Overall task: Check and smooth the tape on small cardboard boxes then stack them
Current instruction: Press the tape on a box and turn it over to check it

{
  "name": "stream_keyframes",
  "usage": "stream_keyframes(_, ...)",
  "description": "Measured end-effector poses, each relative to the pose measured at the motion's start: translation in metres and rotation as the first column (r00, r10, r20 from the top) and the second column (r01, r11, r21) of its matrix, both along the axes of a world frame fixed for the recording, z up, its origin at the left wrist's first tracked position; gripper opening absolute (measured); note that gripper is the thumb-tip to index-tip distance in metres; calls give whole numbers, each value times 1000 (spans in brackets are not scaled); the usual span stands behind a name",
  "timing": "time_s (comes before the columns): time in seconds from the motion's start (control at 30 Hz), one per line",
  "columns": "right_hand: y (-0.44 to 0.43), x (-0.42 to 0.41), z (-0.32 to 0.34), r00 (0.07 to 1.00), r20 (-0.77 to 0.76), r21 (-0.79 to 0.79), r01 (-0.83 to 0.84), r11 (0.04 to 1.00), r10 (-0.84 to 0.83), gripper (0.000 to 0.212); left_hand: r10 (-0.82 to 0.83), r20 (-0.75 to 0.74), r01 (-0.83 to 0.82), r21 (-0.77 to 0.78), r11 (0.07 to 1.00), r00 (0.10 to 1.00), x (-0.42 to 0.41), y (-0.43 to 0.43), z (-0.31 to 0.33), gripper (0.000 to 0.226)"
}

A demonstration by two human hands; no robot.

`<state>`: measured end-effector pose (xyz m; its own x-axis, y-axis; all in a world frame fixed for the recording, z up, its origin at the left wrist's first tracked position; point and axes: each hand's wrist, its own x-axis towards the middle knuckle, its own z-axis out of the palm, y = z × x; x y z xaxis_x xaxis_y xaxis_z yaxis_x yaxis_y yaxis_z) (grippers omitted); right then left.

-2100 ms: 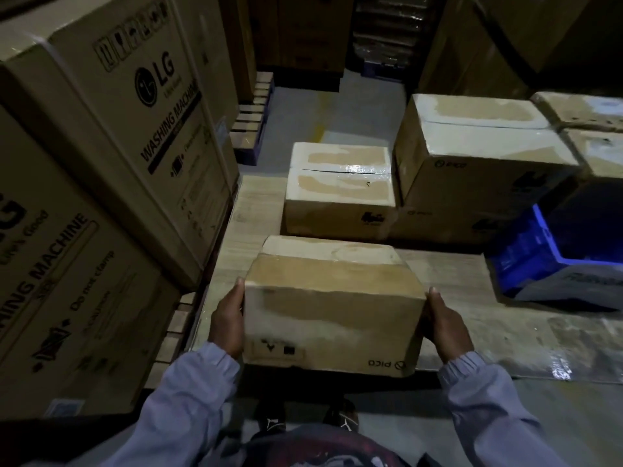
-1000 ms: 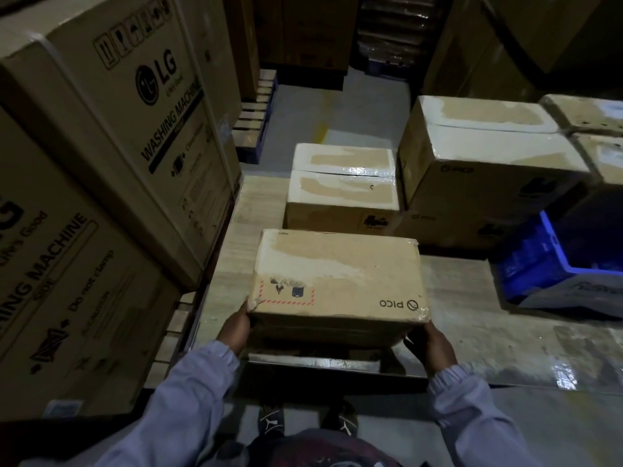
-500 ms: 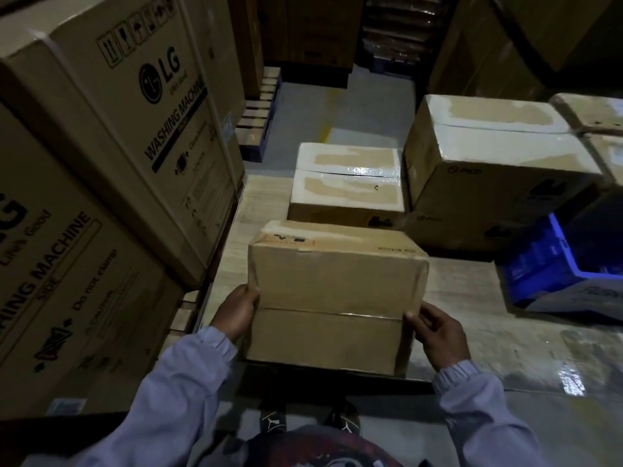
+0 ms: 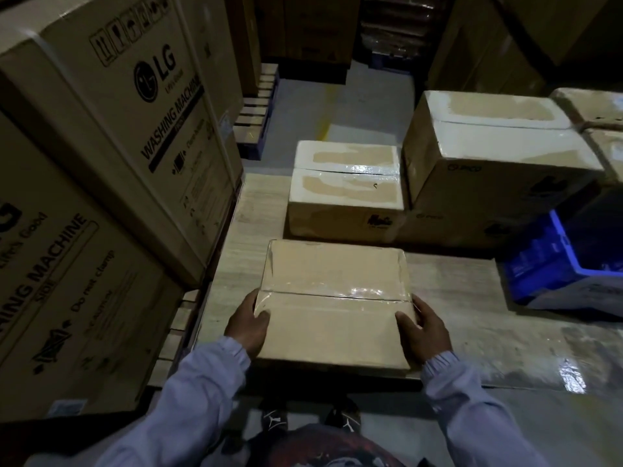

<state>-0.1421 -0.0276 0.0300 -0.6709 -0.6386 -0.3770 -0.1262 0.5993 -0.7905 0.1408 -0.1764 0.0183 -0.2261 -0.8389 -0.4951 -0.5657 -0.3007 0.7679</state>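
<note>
A small cardboard box (image 4: 333,298) lies flat on the wooden platform (image 4: 448,288) in front of me, its taped seam face up with shiny clear tape running left to right. My left hand (image 4: 247,326) grips the box's left edge, thumb on the top face. My right hand (image 4: 423,326) grips the right edge the same way. Behind it sits another small taped box (image 4: 347,190), and a stack of two larger boxes (image 4: 488,156) stands to its right.
Big washing machine cartons (image 4: 101,146) wall off the left side. A blue plastic crate (image 4: 566,261) sits at the right on the platform. More taped boxes (image 4: 603,129) are at the far right. Grey floor and pallets (image 4: 256,109) lie beyond. My shoes (image 4: 310,417) show below.
I turned the box over away from me: first its taped top, then the printed side, and now the seam face lies up. Both hands shifted from underneath to its left and right edges.
</note>
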Motion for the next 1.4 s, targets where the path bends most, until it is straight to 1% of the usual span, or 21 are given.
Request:
stream_keyframes(0.1, 3, -3, -5, 999, 32, -15, -4, 1000, 4, 46, 7, 15, -7, 0, 1000, 1000, 4, 0, -5, 49)
stream_keyframes(0.17, 6, -2, -10, 998, 56, 7, 12, 1000, -13, 42, 42, 61, -45, 41, 998, 997, 5, 1, -9, 46)
stream_keyframes(0.27, 11, 1, -11, 996, 85, 122, 29, 992, -40, 38, 60, 171, -83, 132, 988, 983, 3, 6, -7, 56)
stream_keyframes(0.33, 19, 2, -15, 987, 139, 179, 49, 983, -75, 38, 38, 182, -74, 199, 977, 983, 3, 9, -11, 61)
stream_keyframes(0.37, 22, 1, -17, 972, 205, 180, 75, 981, -112, 40, 46, 167, -83, 224, 971, 985, 2, 10, -11, 63)
stream_keyframes(0.43, 26, -1, -24, 878, 411, 125, 211, 969, -244, 49, 102, 121, -130, 253, 959, 987, 2, 10, -12, 63)
stream_keyframes(0.5, 29, -7, -28, 790, 524, 67, 334, 940, -318, 57, 230, 1, -221, 288, 932, 973, -1, 9, -10, 57)
stream_keyframes(0.57, 30, -13, -26, 755, 583, 26, 352, 936, -300, 73, 368, -140, -307, 330, 893, 919, 4, 3, -7, 49)
stream_keyframes(0.6, 30, -16, -22, 750, 602, 7, 339, 941, -274, 83, 400, -193, -311, 369, 876, 896, 7, 0, -7, 53)
stream_keyframes(0.67, 28, -19, -11, 743, 624, -43, 342, 939, -242, 80, 423, -284, -265, 461, 847, 860, 11, -8, -6, 68)
stream_keyframes(0.7, 27, -19, -4, 735, 636, -66, 354, 933, -234, 80, 443, -316, -265, 474, 840, 839, 11, -11, -1, 64)
stream_keyframes(0.77, 22, -22, 4, 747, 620, -96, 377, 921, -241, 89, 418, -374, -229, 455, 861, 828, 7, -15, 9, 55)
stream_keyframes(0.8, 21, -22, 10, 757, 608, -133, 392, 910, -237, 85, 410, -372, -235, 433, 870, 832, 2, -16, 13, 56)
stream_keyframes(0.83, 19, -23, 13, 781, 586, -181, 388, 904, -217, 82, 406, -393, -222, 436, 872, 825, 0, -18, 15, 58)
stream_keyframes(0.9, 16, -24, 25, 848, 494, -232, 343, 910, -194, 88, 395, -435, -224, 394, 891, 809, -2, -23, 22, 60)
stream_keyframes(0.93, 15, -26, 28, 840, 511, -257, 349, 901, -179, 76, 388, -430, -230, 376, 898, 815, -2, -27, 28, 63)
stream_keyframes(1.0, 12, -27, 36, 850, 502, -299, 342, 891, -157, 44, 384, -447, -242, 342, 908, 808, -3, -31, 34, 64)
stream_keyframes(1.13, 8, -32, 40, 884, 447, -326, 306, 894, -140, 27, 300, -456, -180, 288, 941, 838, -12, -24, 48, 39)
stream_keyframes(1.23, 6, -30, 42, 860, 491, -298, 315, 901, -138, 29, 221, -404, -133, 234, 963, 887, -16, -18, 45, 23)
stream_keyframes(1.3, 7, -29, 36, 835, 534, -279, 324, 904, -135, 22, 116, -344, -60, 167, 984, 932, -16, -11, 38, 29)
stream_keyframes(1.4, 10, -26, 31, 794, 593, -252, 345, 904, -137, 18, 52, -270, -34, 71, 997, 961, -15, -2, 36, 42)
